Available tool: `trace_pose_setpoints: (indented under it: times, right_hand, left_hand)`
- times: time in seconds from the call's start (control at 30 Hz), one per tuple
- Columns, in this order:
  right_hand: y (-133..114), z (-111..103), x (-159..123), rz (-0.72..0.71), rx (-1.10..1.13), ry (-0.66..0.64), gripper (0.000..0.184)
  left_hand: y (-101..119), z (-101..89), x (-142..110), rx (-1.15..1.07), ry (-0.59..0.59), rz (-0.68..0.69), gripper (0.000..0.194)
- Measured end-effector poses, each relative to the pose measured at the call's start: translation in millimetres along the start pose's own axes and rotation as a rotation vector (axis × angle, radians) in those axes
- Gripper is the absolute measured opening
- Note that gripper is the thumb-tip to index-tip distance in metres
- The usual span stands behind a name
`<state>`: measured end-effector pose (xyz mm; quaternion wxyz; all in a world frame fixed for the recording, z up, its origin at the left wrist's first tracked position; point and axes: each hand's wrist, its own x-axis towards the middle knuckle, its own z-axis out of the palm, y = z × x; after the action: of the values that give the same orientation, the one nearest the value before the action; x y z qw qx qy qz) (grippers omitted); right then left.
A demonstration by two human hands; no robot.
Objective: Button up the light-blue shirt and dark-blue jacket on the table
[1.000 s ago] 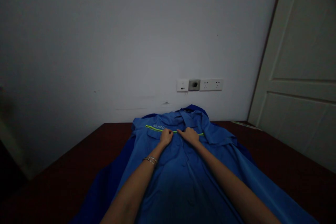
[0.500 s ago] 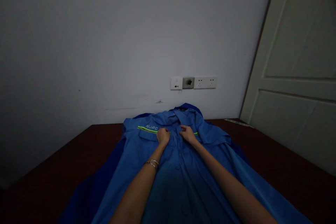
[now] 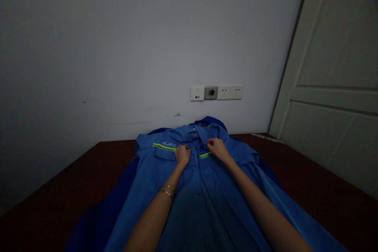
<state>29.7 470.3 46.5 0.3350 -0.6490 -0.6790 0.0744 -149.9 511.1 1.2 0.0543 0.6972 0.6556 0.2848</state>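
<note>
A light blue work jacket (image 3: 165,189) lies front up, its collar toward the wall. It has a yellow-green stripe (image 3: 163,147) and pale lettering across the chest. My left hand (image 3: 183,155), below a bracelet-wearing wrist, is closed on the cloth beside the front opening. My right hand (image 3: 219,149) is pinched at the upper chest on the other side, its fingertips on the jacket near the collar. The exact bit of cloth in each grip is hidden by the fingers. Under the jacket is a darker blue garment (image 3: 97,220), showing at its edges.
The dark red-brown tabletop (image 3: 76,181) runs up to a pale wall (image 3: 132,47). Wall sockets (image 3: 229,92) and switch plates sit just above the collar. A panelled white door (image 3: 333,126) stands on the right. A thin patterned strip (image 3: 267,138) lies near the back edge.
My right hand has moved right and slightly up from the front opening, uncovering part of the stripe there. My left hand has stayed almost in place.
</note>
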Motion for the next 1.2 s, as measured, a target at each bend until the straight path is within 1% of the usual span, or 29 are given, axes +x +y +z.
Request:
trace_pose_setpoints:
  times: [0.07, 0.1, 0.13, 0.17, 0.23, 0.3, 0.33, 0.4, 0.47, 0.5, 0.53, 0.6, 0.63, 0.7, 0.77, 0.83, 0.93, 1.0, 1.07, 1.13, 1.2]
  right_hand:
    - [5, -11, 1, -0.069, -0.034, 0.019, 0.031]
    - [6, -14, 1, -0.097, -0.019, -0.011, 0.032]
    - [6, -16, 1, -0.114, 0.015, -0.069, 0.034]
    - [6, -17, 0, -0.114, 0.059, -0.138, 0.035]
    - [0, -14, -2, -0.068, 0.141, -0.261, 0.034]
    - [-11, -8, -5, -0.017, 0.154, -0.304, 0.028]
    - [-18, -4, -7, -0.011, 0.119, -0.288, 0.026]
    - [-31, 4, -9, -0.024, -0.012, -0.192, 0.031]
    - [-43, 12, -10, -0.025, -0.164, -0.093, 0.038]
    - [-48, 15, -10, -0.016, -0.227, -0.066, 0.039]
    - [-51, 18, -10, -0.004, -0.277, -0.062, 0.038]
    - [-54, 21, -8, 0.004, -0.339, -0.084, 0.029]
    - [-54, 22, -7, 0.004, -0.353, -0.089, 0.023]
    - [-51, 19, -3, 0.003, -0.337, -0.096, 0.021]
    - [-47, 11, 2, -0.008, -0.266, -0.096, 0.021]
    - [-42, -1, 7, -0.032, -0.147, -0.091, 0.020]
    - [-33, -20, 15, -0.054, 0.084, -0.048, 0.019]
    - [-26, -31, 19, -0.044, 0.252, -0.029, 0.021]
    - [-19, -39, 22, -0.013, 0.401, -0.044, 0.022]
    - [-14, -43, 24, 0.043, 0.523, -0.075, 0.022]
    - [-10, -45, 25, 0.113, 0.598, -0.106, 0.020]
  left_hand:
    - [-1, 1.8, 2, -0.022, 0.004, 0.000, 0.021]
    - [-1, 2.6, 2, -0.042, 0.003, -0.004, 0.019]
    - [-2, 3.1, 3, -0.066, -0.002, -0.010, 0.018]
    - [-2, 3.3, 4, -0.093, -0.010, -0.016, 0.016]
    - [-3, 2.3, 5, -0.148, -0.024, -0.026, 0.014]
    - [-4, -1.2, 5, -0.187, -0.014, -0.012, 0.012]
    - [-4, -4.1, 5, -0.192, 0.006, 0.010, 0.011]
    - [-4, -12.2, 4, -0.182, 0.061, 0.089, 0.010]
    - [-3, -22.9, 4, -0.178, 0.094, 0.215, 0.011]
    - [-2, -28.7, 4, -0.185, 0.091, 0.280, 0.012]
    - [-1, -34.5, 4, -0.198, 0.077, 0.339, 0.014]
    - [2, -45.2, 5, -0.228, 0.030, 0.415, 0.017]
    - [3, -49.8, 6, -0.242, 0.006, 0.433, 0.018]
    - [5, -58.1, 9, -0.273, -0.036, 0.453, 0.020]
    - [5, -65.8, 13, -0.310, -0.088, 0.467, 0.019]
    - [4, -73.6, 18, -0.339, -0.156, 0.462, 0.019]
    - [0, -83.8, 23, -0.330, -0.274, 0.424, 0.020]
    - [-2, -87.3, 25, -0.313, -0.323, 0.414, 0.020]
    - [-3, -87.2, 26, -0.314, -0.328, 0.431, 0.020]
    - [-1, -84.5, 26, -0.330, -0.301, 0.462, 0.020]
    - [1, -81.0, 26, -0.351, -0.269, 0.499, 0.020]
